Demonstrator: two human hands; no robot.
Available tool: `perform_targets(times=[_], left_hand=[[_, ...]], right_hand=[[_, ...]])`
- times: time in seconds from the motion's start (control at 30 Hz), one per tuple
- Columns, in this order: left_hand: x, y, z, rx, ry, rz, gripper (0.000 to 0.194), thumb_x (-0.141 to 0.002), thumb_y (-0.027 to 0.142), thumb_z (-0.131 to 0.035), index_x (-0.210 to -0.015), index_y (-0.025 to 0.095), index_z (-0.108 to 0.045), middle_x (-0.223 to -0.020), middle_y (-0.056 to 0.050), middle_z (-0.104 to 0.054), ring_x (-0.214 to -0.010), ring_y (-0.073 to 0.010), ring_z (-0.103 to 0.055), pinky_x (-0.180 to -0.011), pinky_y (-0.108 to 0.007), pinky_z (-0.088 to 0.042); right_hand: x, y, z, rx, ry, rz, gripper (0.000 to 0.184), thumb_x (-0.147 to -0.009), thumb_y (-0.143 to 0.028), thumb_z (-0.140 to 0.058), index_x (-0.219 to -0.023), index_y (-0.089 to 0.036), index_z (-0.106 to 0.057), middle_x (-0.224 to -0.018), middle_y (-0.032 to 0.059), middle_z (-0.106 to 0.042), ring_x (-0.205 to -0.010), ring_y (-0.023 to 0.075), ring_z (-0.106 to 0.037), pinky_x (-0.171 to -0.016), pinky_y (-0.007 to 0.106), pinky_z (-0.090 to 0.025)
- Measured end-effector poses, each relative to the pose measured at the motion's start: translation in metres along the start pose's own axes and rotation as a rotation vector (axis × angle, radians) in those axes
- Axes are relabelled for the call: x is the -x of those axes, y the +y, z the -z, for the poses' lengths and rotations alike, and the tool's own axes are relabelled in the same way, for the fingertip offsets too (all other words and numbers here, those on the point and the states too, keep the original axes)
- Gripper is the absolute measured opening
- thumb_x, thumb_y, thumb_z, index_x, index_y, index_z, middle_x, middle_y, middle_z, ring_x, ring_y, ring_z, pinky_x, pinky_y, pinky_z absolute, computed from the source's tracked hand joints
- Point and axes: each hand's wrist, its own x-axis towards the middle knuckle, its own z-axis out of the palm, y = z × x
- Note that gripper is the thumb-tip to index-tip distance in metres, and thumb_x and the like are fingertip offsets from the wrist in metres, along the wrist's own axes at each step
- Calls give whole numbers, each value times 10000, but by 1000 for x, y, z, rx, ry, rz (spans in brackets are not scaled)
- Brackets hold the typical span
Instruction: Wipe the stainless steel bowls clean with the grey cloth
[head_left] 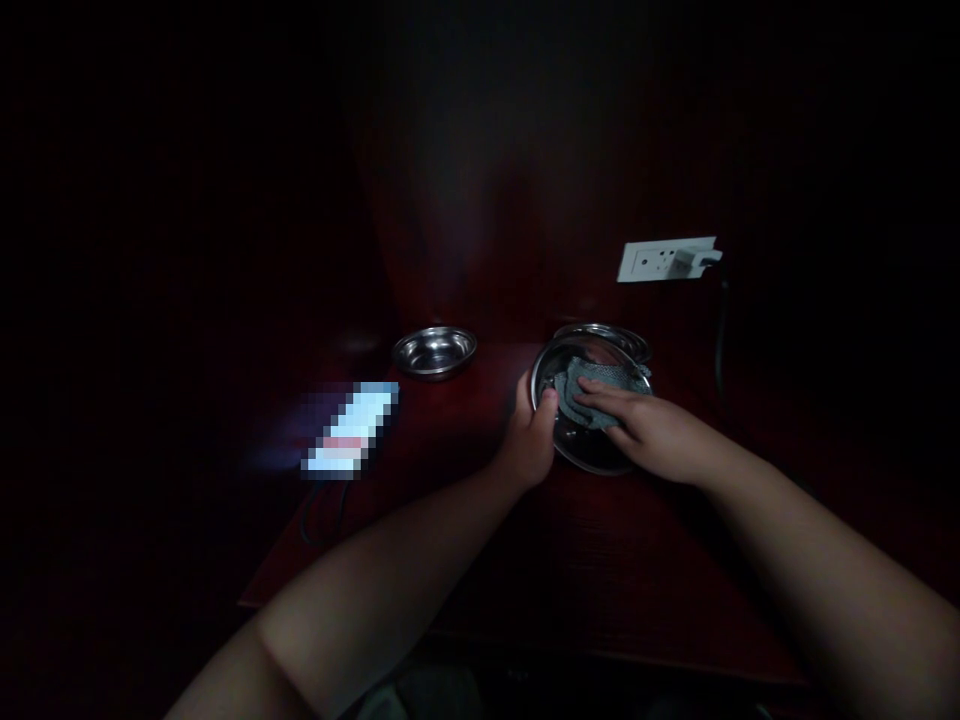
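Observation:
A shiny steel bowl [576, 447] is tilted up, its inside facing me. My left hand [531, 440] grips its left rim, thumb over the edge and fingers behind. A grey-green cloth [579, 400] lies bunched inside the bowl. My right hand [651, 432] holds this cloth against the inner surface, fingers laid over it. Just behind, partly hidden, is another round steel dish [600, 329]. Apart from both hands, a shallow steel bowl [435, 352] rests upright on the dark red table [480, 540], to the left.
On the left, a lit, pixelated device that looks like a phone [352, 430] has a thin cable [304, 520] near it. A white wall socket [645, 261] holds a plug [686, 260], and a dark cord [722, 340] hangs down at the right. Deep shadow surrounds the table.

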Motion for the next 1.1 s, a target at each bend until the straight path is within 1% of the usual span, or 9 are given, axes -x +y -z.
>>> perform_targets(times=[0.17, 0.33, 0.43, 0.6, 0.87, 1.0, 1.1], left_hand=[[-2, -2, 0, 26, -4, 33, 476, -875, 418, -389, -1301, 211, -348, -1254, -92, -518, -1138, -196, -496, -990, -354, -361], [-2, -3, 0, 20, 6, 38, 466, -870, 417, -397, -1287, 211, -363, -1252, -90, -522, -1135, -195, -499, -989, -352, -360], [-3, -5, 0, 0, 12, 54, 475, -863, 433, -409, -1281, 211, -374, -1244, -90, -530, -1125, -199, -506, -982, -355, -365], [-3, -9, 1, 6, 17, 82, 495, -856, 458, -414, -1284, 214, -371, -1240, -91, -533, -1125, -204, -509, -977, -361, -370], [-3, -9, 0, 8, 13, 96, 503, -851, 464, -417, -1283, 211, -371, -1235, -97, -536, -1122, -205, -512, -982, -371, -370], [-4, -10, 1, 11, 10, 103, 506, -849, 464, -422, -1286, 214, -371, -1235, -92, -539, -1123, -203, -513, -983, -365, -372], [-4, -11, 1, 16, 3, 109, 511, -847, 465, -426, -1291, 219, -369, -1240, -91, -536, -1124, -206, -511, -981, -370, -374]], right_hand=[[0, 1, -5, -29, -27, 1, 503, -788, -148, -486, -1287, -213, -492, -1409, 64, -384, -1263, 258, -402, -1063, 453, -329], [-1, 1, -7, -76, -12, 5, 502, -777, -145, -512, -1271, -236, -508, -1392, 51, -415, -1247, 269, -423, -1051, 468, -344], [-2, 1, -8, -84, -19, -4, 481, -781, -158, -516, -1256, -233, -523, -1377, 56, -436, -1239, 271, -433, -1045, 467, -352], [-2, 2, -8, -61, -45, -9, 463, -793, -165, -498, -1253, -210, -525, -1382, 82, -426, -1231, 276, -443, -1031, 475, -365], [-2, 4, -10, -63, -11, 1, 445, -778, -169, -523, -1219, -213, -557, -1327, 85, -493, -1202, 280, -476, -1008, 481, -393], [-2, 4, -10, -54, -13, 4, 444, -786, -175, -515, -1226, -229, -549, -1353, 68, -466, -1212, 270, -466, -1015, 464, -390], [-2, 4, -10, -50, -34, -4, 443, -791, -182, -503, -1232, -206, -544, -1370, 85, -440, -1228, 275, -447, -1029, 467, -370]])
